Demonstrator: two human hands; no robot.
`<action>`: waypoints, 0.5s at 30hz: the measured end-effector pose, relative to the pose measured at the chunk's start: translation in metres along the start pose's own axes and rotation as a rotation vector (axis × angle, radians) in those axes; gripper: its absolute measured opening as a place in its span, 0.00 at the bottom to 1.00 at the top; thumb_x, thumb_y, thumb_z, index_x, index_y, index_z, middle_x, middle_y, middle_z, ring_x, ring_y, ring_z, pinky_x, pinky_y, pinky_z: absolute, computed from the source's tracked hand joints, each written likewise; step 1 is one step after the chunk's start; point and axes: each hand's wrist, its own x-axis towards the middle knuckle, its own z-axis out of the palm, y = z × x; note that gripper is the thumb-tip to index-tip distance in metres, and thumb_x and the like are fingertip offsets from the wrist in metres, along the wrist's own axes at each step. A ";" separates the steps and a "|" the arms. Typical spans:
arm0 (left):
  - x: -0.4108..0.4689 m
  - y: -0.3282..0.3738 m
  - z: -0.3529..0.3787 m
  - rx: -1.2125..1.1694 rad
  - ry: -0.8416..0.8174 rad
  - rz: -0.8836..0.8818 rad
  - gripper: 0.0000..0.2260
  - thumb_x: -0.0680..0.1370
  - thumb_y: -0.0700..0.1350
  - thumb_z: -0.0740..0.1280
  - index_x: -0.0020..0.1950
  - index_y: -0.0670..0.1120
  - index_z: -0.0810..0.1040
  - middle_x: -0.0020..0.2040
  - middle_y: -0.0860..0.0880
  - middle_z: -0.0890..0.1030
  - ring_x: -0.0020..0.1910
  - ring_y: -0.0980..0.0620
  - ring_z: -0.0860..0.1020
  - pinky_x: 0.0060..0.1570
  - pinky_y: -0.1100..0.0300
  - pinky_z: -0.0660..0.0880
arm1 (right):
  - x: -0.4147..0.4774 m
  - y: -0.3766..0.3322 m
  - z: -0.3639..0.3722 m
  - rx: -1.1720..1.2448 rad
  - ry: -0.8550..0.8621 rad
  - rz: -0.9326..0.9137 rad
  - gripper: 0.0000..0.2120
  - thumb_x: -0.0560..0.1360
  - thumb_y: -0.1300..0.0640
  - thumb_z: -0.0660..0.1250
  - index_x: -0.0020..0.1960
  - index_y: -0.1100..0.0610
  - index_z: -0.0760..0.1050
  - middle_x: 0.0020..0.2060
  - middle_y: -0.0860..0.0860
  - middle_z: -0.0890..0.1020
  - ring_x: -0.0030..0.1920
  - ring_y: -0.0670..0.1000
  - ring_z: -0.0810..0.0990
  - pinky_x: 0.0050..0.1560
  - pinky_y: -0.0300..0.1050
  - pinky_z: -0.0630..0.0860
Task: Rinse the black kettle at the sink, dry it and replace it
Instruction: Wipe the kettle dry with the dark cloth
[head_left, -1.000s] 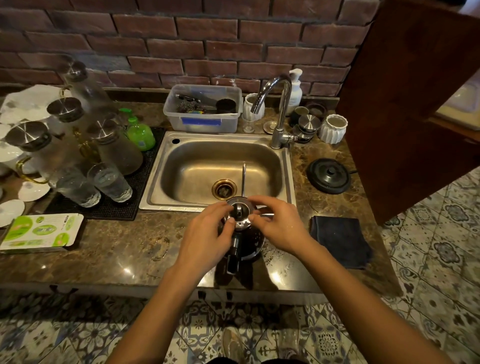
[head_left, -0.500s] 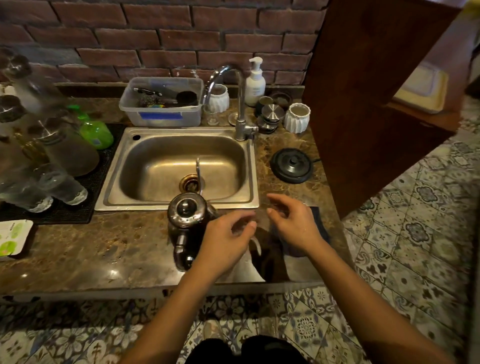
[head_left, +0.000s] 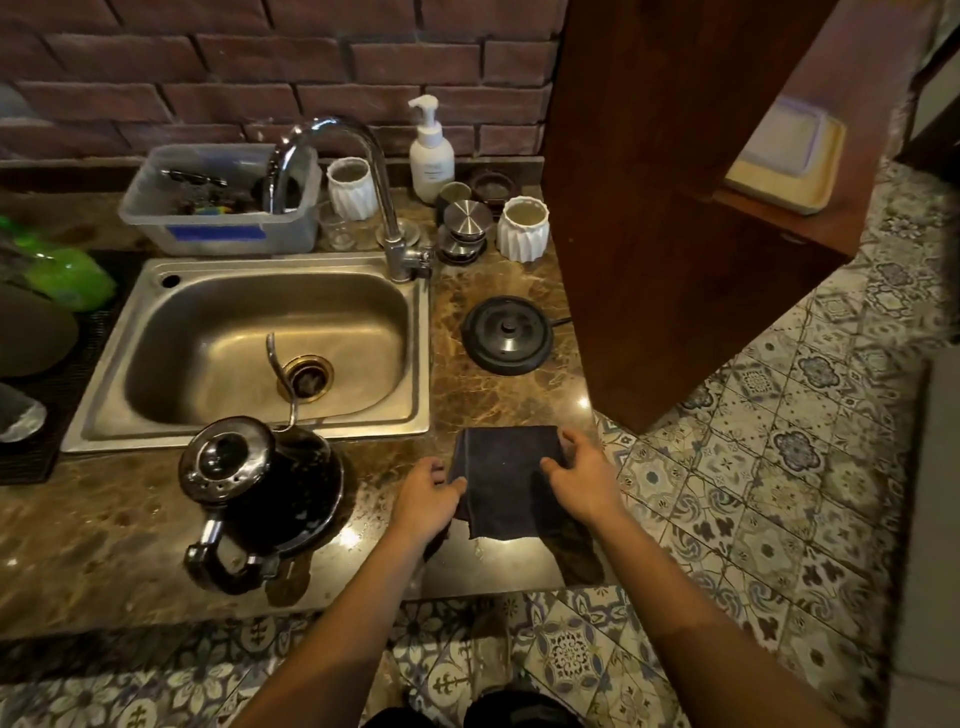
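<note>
While upright, kettle (head_left: 260, 493) spout (head_left: 280, 374) sinkward.

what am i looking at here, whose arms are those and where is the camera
The camera sits on a person's head, looking down, so the two bare arms are that person's own. There is no robot. The left hand and right hand rest on the two sides of a dark cloth lying on the marble counter; neither has lifted it. To the left stands the black kettle, its thin spout over the steel sink. The round kettle base waits right of the sink.
</note>
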 end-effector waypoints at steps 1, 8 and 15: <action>0.003 0.003 0.004 -0.024 0.017 -0.031 0.20 0.79 0.43 0.70 0.71 0.42 0.73 0.63 0.44 0.82 0.58 0.47 0.79 0.54 0.56 0.74 | 0.006 0.001 0.001 0.025 -0.017 0.025 0.27 0.77 0.52 0.71 0.73 0.54 0.70 0.64 0.49 0.80 0.66 0.56 0.79 0.65 0.50 0.74; 0.016 0.018 0.020 -0.083 0.076 -0.144 0.21 0.75 0.47 0.75 0.66 0.43 0.76 0.56 0.47 0.80 0.60 0.43 0.79 0.63 0.49 0.76 | 0.041 0.009 0.011 0.095 -0.024 0.183 0.20 0.72 0.46 0.74 0.58 0.56 0.79 0.53 0.55 0.85 0.54 0.58 0.83 0.54 0.51 0.80; 0.043 0.003 0.039 -0.083 0.072 -0.145 0.10 0.70 0.50 0.74 0.50 0.50 0.84 0.48 0.48 0.86 0.50 0.45 0.83 0.55 0.47 0.81 | 0.051 0.009 0.019 0.405 -0.097 0.288 0.11 0.67 0.51 0.80 0.44 0.57 0.85 0.42 0.54 0.89 0.44 0.56 0.87 0.50 0.58 0.85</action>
